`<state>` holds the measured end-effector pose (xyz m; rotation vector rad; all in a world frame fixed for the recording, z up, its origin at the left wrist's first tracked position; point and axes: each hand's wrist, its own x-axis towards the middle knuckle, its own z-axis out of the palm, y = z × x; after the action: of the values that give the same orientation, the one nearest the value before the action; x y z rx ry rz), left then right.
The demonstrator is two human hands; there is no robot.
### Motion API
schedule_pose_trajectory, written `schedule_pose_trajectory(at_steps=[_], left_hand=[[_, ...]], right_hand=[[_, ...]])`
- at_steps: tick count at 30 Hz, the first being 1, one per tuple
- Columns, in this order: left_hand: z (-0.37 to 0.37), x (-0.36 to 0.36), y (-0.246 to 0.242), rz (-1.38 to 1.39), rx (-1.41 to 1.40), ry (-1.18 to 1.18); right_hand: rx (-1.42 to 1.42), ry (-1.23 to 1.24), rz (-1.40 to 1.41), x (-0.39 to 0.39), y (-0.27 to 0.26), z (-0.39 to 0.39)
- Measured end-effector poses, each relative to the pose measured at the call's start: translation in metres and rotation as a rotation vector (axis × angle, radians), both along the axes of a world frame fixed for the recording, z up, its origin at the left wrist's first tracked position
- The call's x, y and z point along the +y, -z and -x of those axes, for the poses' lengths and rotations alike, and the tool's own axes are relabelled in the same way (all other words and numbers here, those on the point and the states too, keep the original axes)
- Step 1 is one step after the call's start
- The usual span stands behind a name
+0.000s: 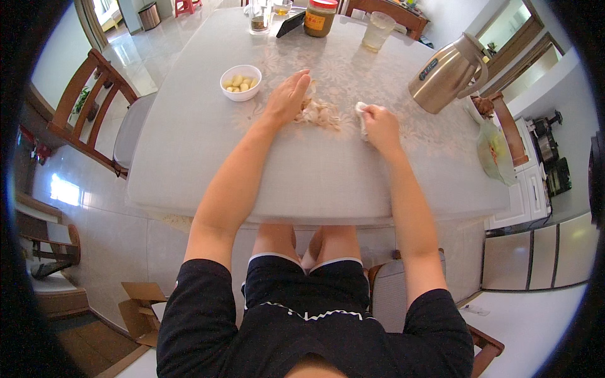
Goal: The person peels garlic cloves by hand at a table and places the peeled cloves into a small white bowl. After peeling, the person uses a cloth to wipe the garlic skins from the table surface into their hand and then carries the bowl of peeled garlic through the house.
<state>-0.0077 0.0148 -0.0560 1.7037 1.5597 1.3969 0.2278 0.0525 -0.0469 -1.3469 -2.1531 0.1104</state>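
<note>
My left hand [289, 98] rests on edge beside a small heap of garlic skins [320, 115], its fingers straight and pointing away from me. On the heap's other side my right hand [380, 126] grips a crumpled white tissue or cloth [361, 107] against the table. Beyond my left wrist, to the left, stands a white bowl [241, 96] with peeled garlic cloves [240, 83] in it. Nothing shows in my left hand, though its palm side is partly hidden.
A metallic thermos jug [444, 75] stands at the right of the covered table [312, 179]. At the back are a red-lidded jar [319, 20], a phone [290, 24], a glass [259, 19] and a clear plastic cup [378, 31]. A plastic bag [494, 151] hangs at the right edge.
</note>
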Motion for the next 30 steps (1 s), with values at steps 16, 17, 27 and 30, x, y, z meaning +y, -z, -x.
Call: schedule_pose_trajectory(at_steps=[16,17,27,30], left_hand=[[-0.005,-0.017,-0.009,-0.007,0.396,0.135],[-0.006,-0.019,-0.009,0.000,0.440,0.126],[-0.033,-0.024,-0.016,-0.020,0.611,0.152],[-0.041,-0.020,-0.018,0.041,0.513,0.247]], right_hand=[[0.215,0.036,0.110,0.015,-0.006,0.015],[0.212,0.037,0.112,0.015,-0.005,0.014],[0.341,-0.078,0.330,0.005,-0.008,0.032],[0.443,-0.139,0.433,0.011,-0.002,0.035]])
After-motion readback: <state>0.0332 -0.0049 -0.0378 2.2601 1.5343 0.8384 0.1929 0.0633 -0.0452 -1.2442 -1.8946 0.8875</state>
